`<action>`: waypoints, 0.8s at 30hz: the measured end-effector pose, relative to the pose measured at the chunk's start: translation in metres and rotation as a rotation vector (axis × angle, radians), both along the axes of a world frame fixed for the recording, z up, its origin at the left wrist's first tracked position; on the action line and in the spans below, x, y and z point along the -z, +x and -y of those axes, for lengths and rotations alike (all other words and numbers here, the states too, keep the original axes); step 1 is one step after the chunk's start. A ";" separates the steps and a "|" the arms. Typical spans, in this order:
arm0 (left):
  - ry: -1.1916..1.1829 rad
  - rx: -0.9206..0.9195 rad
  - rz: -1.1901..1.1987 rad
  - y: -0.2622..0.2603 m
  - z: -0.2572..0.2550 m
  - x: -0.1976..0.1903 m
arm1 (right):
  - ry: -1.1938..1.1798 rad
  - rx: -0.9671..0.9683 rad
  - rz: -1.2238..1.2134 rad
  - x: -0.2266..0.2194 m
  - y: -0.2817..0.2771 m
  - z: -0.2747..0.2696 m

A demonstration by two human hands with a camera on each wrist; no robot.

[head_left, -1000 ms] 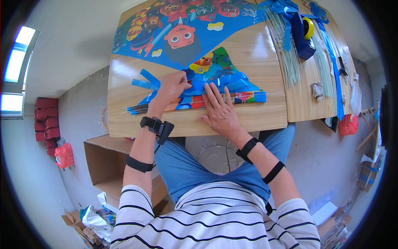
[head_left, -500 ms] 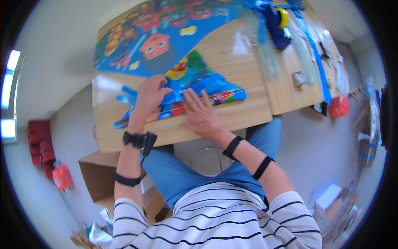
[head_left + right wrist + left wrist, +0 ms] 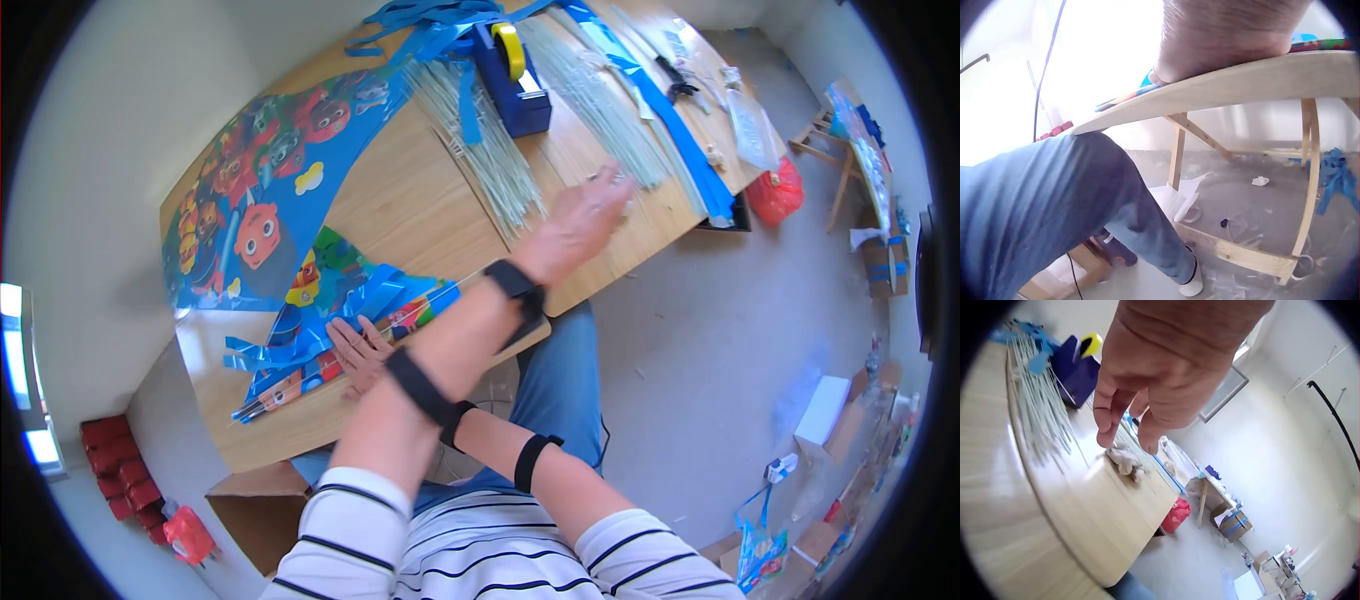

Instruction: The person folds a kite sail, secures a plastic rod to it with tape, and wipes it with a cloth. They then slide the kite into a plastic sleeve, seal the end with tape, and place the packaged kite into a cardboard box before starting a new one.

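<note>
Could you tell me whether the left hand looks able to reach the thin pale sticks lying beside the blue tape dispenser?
Probably yes: the left hand hovers open just above the thin pale sticks, with nothing between them.

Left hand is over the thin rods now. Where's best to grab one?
Pinch a single rod near its near end, where the bundle fans out by the left hand, coming from above. The rods lie flat on the table, tightly packed further up beside the tape dispenser.

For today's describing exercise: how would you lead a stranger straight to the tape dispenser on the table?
Start at the wooden table and look to its far end, past the reaching left hand. Between two fans of thin pale sticks stands the tape dispenser: the only solid dark blue block there, with a yellow roll on top.
</note>
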State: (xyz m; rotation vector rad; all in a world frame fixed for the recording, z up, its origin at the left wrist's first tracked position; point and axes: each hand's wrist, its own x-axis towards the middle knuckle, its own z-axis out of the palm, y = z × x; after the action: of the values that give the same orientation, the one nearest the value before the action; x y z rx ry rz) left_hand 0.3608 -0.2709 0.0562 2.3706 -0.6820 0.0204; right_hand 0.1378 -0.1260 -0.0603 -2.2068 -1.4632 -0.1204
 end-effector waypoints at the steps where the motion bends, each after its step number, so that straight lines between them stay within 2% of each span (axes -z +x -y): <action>1: 0.011 -0.063 0.085 0.008 0.018 0.017 | -0.016 -0.008 -0.004 -0.007 0.000 0.002; 2: 0.026 -0.128 0.168 0.015 0.031 0.034 | 0.046 -0.070 -0.165 -0.007 0.003 0.004; 4: 0.098 -0.099 0.184 0.029 0.040 0.054 | -0.045 -0.054 -0.202 -0.026 0.005 0.007; 6: 0.114 -0.112 0.187 0.030 0.035 0.065 | -0.026 -0.051 -0.204 -0.026 0.005 0.007; 9: 0.055 -0.176 0.155 0.023 0.034 0.066 | 0.010 -0.034 -0.181 -0.023 0.006 0.006; 14: 0.004 -0.207 -0.016 0.023 0.040 0.046 | 0.001 -0.046 -0.190 -0.024 0.007 0.006; 17: -0.192 -0.200 0.127 0.013 0.042 0.048 | 0.001 -0.066 -0.216 -0.021 0.009 0.009; 20: -0.225 -0.173 0.137 -0.022 0.005 0.001 | 0.009 -0.072 -0.233 -0.018 0.006 0.004; 21: -0.135 -0.146 0.061 -0.034 -0.020 -0.015 | 0.029 -0.071 -0.195 -0.014 0.007 0.005; 23: -0.223 -0.087 0.133 -0.060 -0.094 0.002 | 0.003 -0.038 -0.052 -0.014 0.007 0.008; 24: -0.437 -0.151 0.495 -0.079 -0.136 0.019 | -0.040 -0.005 0.057 -0.017 0.007 0.010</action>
State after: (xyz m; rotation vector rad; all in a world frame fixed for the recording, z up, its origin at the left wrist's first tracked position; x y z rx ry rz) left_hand 0.2819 -0.1348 0.0371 1.9893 -0.6388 0.7639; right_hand 0.1449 -0.1357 -0.0434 -2.2484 -1.5137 -0.1549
